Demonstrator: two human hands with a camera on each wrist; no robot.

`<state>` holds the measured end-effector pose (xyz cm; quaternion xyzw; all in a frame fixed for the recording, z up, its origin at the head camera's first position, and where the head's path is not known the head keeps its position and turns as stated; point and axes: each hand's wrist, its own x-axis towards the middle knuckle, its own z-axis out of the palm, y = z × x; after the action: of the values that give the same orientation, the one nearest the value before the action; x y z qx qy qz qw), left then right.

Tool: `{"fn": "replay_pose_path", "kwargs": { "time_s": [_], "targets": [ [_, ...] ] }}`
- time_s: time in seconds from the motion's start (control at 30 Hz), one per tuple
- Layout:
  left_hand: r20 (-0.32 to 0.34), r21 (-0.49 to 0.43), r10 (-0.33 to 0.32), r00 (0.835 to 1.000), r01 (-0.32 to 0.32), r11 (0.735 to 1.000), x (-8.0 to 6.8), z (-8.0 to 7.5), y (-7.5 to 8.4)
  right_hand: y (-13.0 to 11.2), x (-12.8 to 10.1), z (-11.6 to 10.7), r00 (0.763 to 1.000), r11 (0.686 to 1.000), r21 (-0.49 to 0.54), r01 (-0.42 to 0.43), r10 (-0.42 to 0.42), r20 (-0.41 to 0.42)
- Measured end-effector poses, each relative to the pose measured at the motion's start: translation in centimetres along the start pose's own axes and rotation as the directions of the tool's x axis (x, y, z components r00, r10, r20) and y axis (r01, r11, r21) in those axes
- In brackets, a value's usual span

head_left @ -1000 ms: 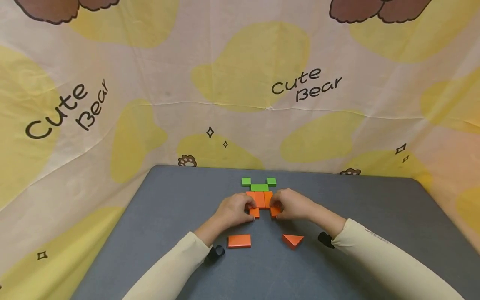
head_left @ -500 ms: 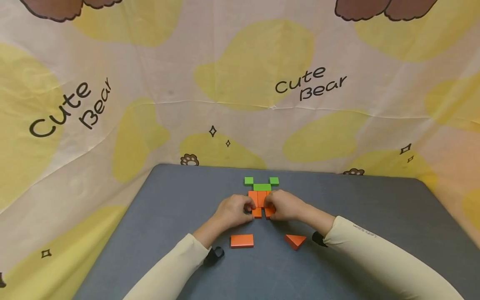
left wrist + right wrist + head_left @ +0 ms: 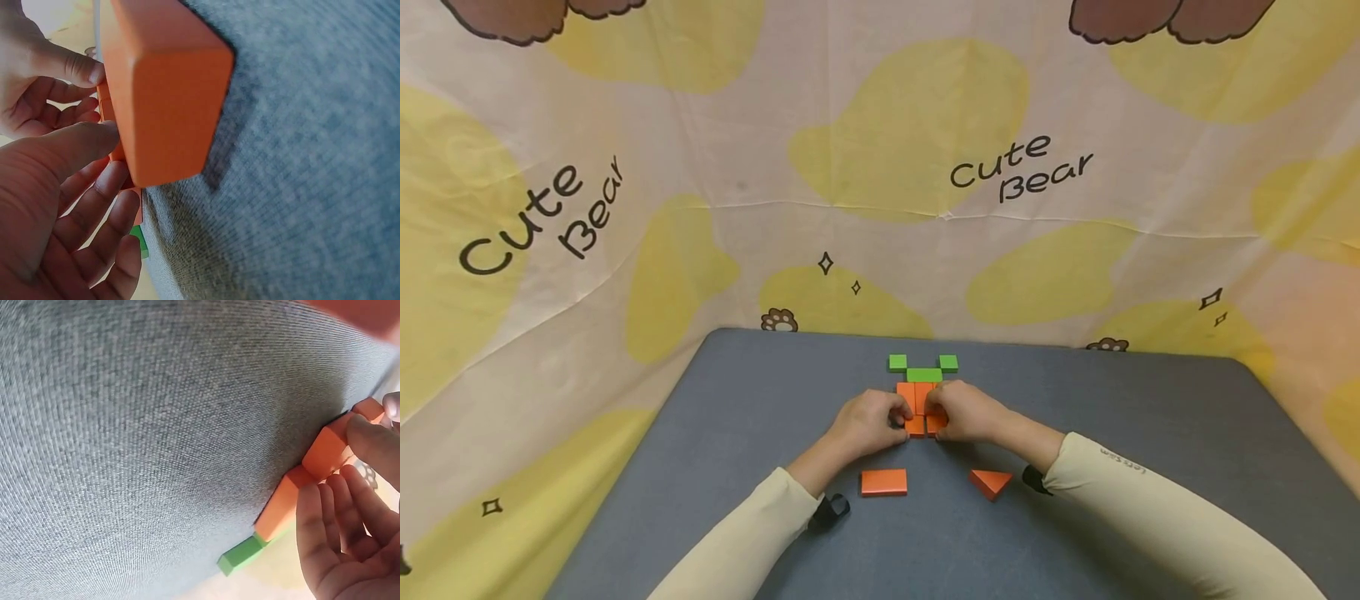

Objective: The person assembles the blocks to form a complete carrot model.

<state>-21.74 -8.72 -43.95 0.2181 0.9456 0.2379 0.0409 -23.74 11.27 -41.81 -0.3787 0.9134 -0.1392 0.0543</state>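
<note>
both hands on the two small orange blocks

my left hand [image 3: 868, 421] and right hand [image 3: 967, 411] meet at the middle of the grey table [image 3: 1120, 417]. the fingers of each are curled in, and each pinches one of the two small orange blocks [image 3: 924, 425], which sit side by side, touching, just below the larger orange blocks [image 3: 916, 393]. my left thumb and fingertips press the left small block; my right ones hold the right small block from its outer side. from the right wrist i see my fingers [image 3: 350, 525] resting along the orange row, with a green block [image 3: 240, 555] at its far end.

above the orange blocks lies a green bar [image 3: 924, 375], with two small green squares [image 3: 897, 362] at its upper corners. nearer me, apart from the build, lie a flat orange rectangle [image 3: 883, 482] below my left hand and an orange triangle [image 3: 991, 482] below my right. behind the table hangs a cloth [image 3: 700, 167] printed with yellow patches.
</note>
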Motion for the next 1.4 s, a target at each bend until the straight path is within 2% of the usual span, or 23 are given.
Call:
{"fn": "replay_pose_path", "kwargs": {
  "time_s": [0.43,0.57,0.7,0.9,1.03,1.4],
  "targets": [
    [0.009,-0.008,-0.016,1.0,0.016,1.0,-0.2,0.0,0.1,0.5,-0.1,-0.1,1.0,0.999,0.033,-0.001,0.001,0.01],
    [-0.001,-0.014,-0.009,1.0,0.009,1.0,-1.1,-0.7,-0.1,0.8,-0.2,-0.7,0.999,0.998,0.05,-0.024,0.022,0.026],
    [-0.005,-0.024,0.013,1.0,-0.013,1.0,-2.6,-1.5,-0.4,1.1,-0.3,-1.1,0.997,0.997,0.041,-0.067,0.065,0.048],
    [0.04,-0.013,0.067,0.997,-0.066,0.998,-5.2,-1.9,-0.6,1.8,-0.3,-1.4,0.991,0.991,0.02,-0.13,0.129,0.045],
    [0.078,0.003,0.084,0.993,-0.085,0.996,-6.2,-1.8,-0.7,2.4,-0.2,-1.4,0.986,0.986,0.006,-0.164,0.164,0.037],
    [0.166,0.018,0.107,0.98,-0.111,0.994,-6.6,-1.0,-0.5,3.4,0.2,-0.9,0.971,0.972,-0.024,-0.233,0.234,0.048]
  ]
}}
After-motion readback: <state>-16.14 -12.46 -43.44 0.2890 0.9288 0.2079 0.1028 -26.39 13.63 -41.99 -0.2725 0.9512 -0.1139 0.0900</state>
